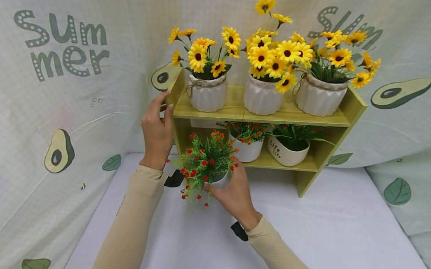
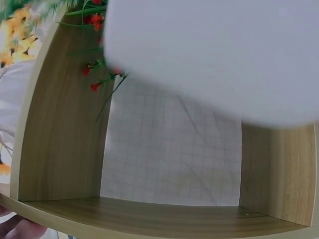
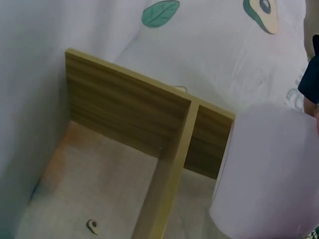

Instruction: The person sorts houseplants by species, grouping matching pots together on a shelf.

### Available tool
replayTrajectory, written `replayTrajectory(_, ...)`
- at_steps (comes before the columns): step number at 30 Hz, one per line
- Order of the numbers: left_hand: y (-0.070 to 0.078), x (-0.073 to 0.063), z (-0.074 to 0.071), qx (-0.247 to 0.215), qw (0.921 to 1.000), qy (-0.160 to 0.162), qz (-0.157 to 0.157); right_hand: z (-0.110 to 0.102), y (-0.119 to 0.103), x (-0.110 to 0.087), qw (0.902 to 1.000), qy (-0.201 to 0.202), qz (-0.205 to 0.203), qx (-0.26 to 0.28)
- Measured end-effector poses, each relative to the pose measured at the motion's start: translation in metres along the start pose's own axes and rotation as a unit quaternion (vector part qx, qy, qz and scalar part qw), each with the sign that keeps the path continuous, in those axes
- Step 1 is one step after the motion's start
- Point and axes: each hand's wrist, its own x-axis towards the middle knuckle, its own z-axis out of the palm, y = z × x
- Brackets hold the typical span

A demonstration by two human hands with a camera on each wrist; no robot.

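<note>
My right hand [image 1: 234, 193] grips a white pot [image 3: 269, 169] from its right side, in front of the shelf's lower left. Green leaves and small red flowers [image 1: 206, 162] spill over this pot and hide most of it in the head view. It fills the upper right of the left wrist view. My left hand [image 1: 157, 133] holds the left side panel of the wooden shelf [image 1: 260, 159] near its upper front edge, thumb toward the front. In the left wrist view, its fingers [image 2: 25, 230] show only at the lower left corner.
Three white pots of yellow flowers [image 1: 263, 96] stand on the upper board. On the lower board are a white pot with red flowers [image 1: 248, 150] and an oval "Life" pot [image 1: 286, 153]. A white cloth [image 1: 307, 240] covers the table; a printed curtain [image 1: 64, 105] hangs behind.
</note>
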Motion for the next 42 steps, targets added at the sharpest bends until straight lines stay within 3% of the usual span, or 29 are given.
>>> replayTrajectory(11, -0.001, 0.000, 0.001, -0.004, 1.0000, 0.006, 0.007, 0.024, 0.004, 0.037, 0.9969, 0.039, -0.042, -0.053)
replayTrajectory(28, -0.001, 0.000, 0.002, -0.006, 1.0000, 0.007, 0.001, 0.044, 0.007, 0.061, 0.9916, 0.041, 0.060, -0.107)
replayTrajectory(35, 0.000, 0.000, 0.002, -0.004, 1.0000, 0.005, 0.001, 0.045, 0.006, 0.068, 0.9827, 0.014, 0.042, -0.180)
replayTrajectory(42, -0.001, 0.000, 0.001, -0.002, 1.0000, 0.002, 0.001, 0.050, 0.008, 0.073, 0.9686, 0.014, 0.008, -0.248)
